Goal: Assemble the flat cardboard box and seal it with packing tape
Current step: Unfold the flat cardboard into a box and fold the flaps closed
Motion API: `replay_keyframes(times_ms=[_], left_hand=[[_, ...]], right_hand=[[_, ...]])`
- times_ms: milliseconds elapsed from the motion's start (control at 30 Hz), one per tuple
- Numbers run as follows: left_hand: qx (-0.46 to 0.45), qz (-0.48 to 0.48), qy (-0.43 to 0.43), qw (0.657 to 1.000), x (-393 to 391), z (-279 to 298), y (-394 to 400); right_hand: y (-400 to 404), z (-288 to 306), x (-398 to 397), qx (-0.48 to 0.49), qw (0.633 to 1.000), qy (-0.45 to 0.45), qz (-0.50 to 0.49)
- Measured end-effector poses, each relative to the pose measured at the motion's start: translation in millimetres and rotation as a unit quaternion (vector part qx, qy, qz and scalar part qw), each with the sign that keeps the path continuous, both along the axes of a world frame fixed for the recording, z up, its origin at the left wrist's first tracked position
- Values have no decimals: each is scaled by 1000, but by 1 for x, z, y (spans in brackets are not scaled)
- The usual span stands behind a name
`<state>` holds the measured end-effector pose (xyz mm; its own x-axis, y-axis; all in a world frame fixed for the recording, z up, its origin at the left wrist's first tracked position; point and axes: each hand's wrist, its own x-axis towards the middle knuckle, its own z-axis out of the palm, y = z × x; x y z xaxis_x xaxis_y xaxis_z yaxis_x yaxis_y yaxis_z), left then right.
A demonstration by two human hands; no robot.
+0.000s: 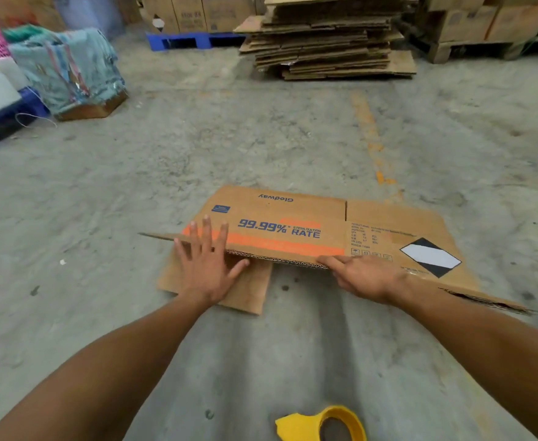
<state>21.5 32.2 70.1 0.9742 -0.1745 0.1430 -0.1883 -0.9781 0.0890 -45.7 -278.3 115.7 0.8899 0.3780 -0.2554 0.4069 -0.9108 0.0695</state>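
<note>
A flattened brown cardboard box [296, 224] lies on the concrete floor in front of me, printed with an orange stripe and blue "99.99% RATE" lettering. My left hand [205, 265] rests flat with fingers spread on its near-left flap and edge. My right hand [361, 275] grips the near edge of the upper layer, thumb on top, lifting it slightly off the floor. A yellow tape dispenser [325, 423] lies on the floor at the bottom of the view, close to me and apart from both hands.
A tall stack of flattened cardboard [328, 39] stands at the back centre. Blue pallets [185, 41] with boxes and cloth-covered bundles [67, 68] line the left. A wooden pallet [471, 47] with cartons sits back right. Bare concrete floor [229, 138] lies between.
</note>
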Motion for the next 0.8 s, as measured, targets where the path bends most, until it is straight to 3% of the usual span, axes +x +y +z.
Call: replay_keyframes(times_ms=[67, 133, 267, 367, 600, 800], left_hand=[[-109, 107, 1, 988, 1, 10, -4], [-217, 205, 16, 954, 4, 21, -8], [-413, 369, 105, 826, 16, 33, -7], [-576, 327, 147, 735, 26, 41, -3], [-682, 227, 53, 693, 53, 127, -39], [-641, 174, 42, 747, 68, 198, -72]], right_hand=[[3, 20, 6, 9, 1000, -4, -15], [3, 43, 12, 19, 999, -5, -34], [1, 83, 20, 53, 997, -16, -59], [-2, 101, 25, 78, 994, -38, -62], [-25, 125, 15, 58, 993, -93, -52], [-53, 119, -33, 60, 988, -137, -38]])
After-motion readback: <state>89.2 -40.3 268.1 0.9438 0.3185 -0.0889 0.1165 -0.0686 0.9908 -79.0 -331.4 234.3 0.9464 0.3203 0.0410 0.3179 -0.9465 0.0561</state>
